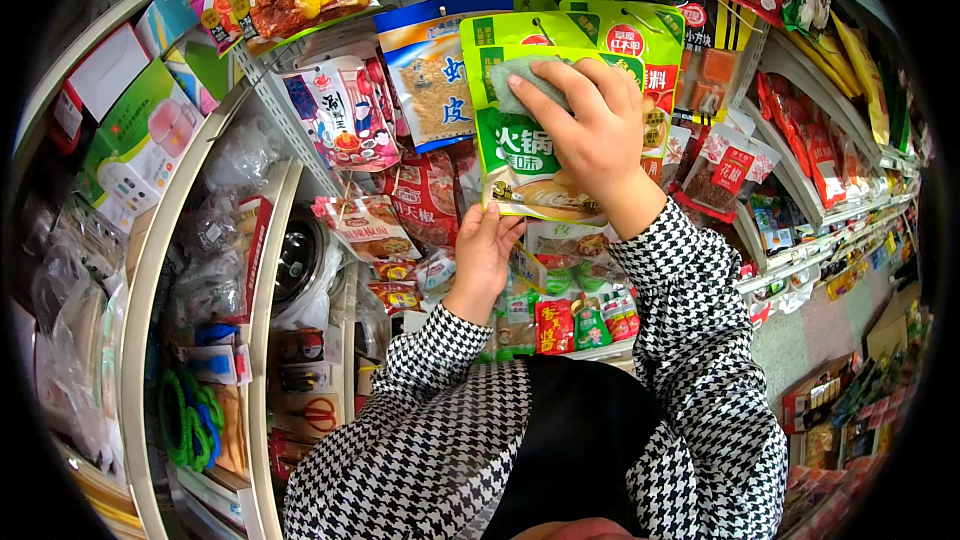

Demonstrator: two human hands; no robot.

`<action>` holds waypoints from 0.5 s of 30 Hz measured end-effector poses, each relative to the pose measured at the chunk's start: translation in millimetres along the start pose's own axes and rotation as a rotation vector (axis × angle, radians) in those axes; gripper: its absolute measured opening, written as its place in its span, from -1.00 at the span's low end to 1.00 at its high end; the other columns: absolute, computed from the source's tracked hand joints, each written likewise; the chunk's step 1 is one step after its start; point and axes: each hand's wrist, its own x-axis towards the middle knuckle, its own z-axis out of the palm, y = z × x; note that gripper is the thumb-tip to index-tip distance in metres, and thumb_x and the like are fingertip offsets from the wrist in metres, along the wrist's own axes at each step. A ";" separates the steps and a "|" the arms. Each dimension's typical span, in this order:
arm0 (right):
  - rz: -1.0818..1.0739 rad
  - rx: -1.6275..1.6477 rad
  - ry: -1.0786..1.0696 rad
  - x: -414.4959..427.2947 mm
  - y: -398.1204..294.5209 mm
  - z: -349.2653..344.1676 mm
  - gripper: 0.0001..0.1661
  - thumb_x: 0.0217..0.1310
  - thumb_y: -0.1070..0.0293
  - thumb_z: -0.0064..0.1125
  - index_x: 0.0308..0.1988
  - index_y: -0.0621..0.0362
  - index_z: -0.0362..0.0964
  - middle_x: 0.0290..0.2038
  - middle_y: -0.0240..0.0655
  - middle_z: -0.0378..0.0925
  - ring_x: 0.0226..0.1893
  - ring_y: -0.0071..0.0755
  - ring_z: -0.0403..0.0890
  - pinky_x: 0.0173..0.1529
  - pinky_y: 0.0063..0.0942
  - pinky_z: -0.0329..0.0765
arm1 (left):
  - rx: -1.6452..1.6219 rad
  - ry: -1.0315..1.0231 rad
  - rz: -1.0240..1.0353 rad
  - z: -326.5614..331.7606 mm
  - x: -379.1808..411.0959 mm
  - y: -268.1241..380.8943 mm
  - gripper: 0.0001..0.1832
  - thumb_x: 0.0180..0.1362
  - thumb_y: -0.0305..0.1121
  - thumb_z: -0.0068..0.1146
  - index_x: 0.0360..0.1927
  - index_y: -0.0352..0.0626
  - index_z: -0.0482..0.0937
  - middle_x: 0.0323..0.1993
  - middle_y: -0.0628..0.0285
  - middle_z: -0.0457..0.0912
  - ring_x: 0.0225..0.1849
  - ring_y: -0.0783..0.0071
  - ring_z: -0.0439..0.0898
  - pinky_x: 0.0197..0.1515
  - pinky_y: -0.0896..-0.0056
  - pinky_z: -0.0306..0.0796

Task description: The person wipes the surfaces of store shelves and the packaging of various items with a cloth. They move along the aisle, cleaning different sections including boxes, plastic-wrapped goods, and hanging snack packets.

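Observation:
A green seasoning packet (499, 181) hangs on a display hook in front of me, with another green packet (664, 34) behind it. My right hand (596, 127) holds a folded grey-green cloth (521, 86) flat against the packet's upper front. The fingers are spread over the cloth, and part of the packet is hidden beneath that hand. Lower down, my left hand (484, 251) pinches the packet's bottom edge near its left corner. A blue packet of dried food (431, 90) hangs just to the left.
More hanging pouches surround the hands, including a white and pink pouch (345, 116) and a red pouch (424, 199). Metal shelves (259, 300) with plastic-wrapped goods curve along the left. Orange-handled scissors (319, 414) lie on one shelf. Red packets (806, 139) fill the right shelves.

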 end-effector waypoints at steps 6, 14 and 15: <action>0.015 0.138 -0.194 -59.2 -39.3 -7.1 -0.54 0.00 0.26 0.15 -0.02 -0.19 0.63 -0.04 -0.50 0.54 -0.04 -0.33 0.48 -0.02 -0.27 0.43 | -0.073 -0.075 -0.003 9.5 -4.9 4.5 -0.83 0.47 -0.30 -0.07 -0.01 -0.14 0.44 -0.09 0.25 0.64 -0.11 0.49 0.66 -0.03 0.38 0.56; -0.149 0.106 -0.209 -100.7 -11.7 -28.4 -0.58 -0.04 0.22 0.18 -0.08 -0.25 0.62 -0.07 -0.52 0.50 -0.05 -0.42 0.49 0.07 -0.27 0.41 | -0.021 -0.062 -0.011 3.8 -3.1 7.5 -0.78 0.48 -0.27 -0.08 0.04 -0.16 0.43 -0.02 0.22 0.62 -0.06 0.47 0.65 -0.05 0.42 0.57; -0.093 0.090 -0.153 -93.0 -0.5 -26.7 -0.58 -0.02 0.24 0.18 -0.07 -0.26 0.62 -0.06 -0.52 0.53 -0.05 -0.41 0.50 0.08 -0.25 0.39 | -0.017 -0.053 -0.002 3.6 -4.6 9.6 -0.78 0.48 -0.27 -0.08 0.05 -0.16 0.42 -0.02 0.22 0.62 -0.07 0.48 0.65 -0.05 0.42 0.57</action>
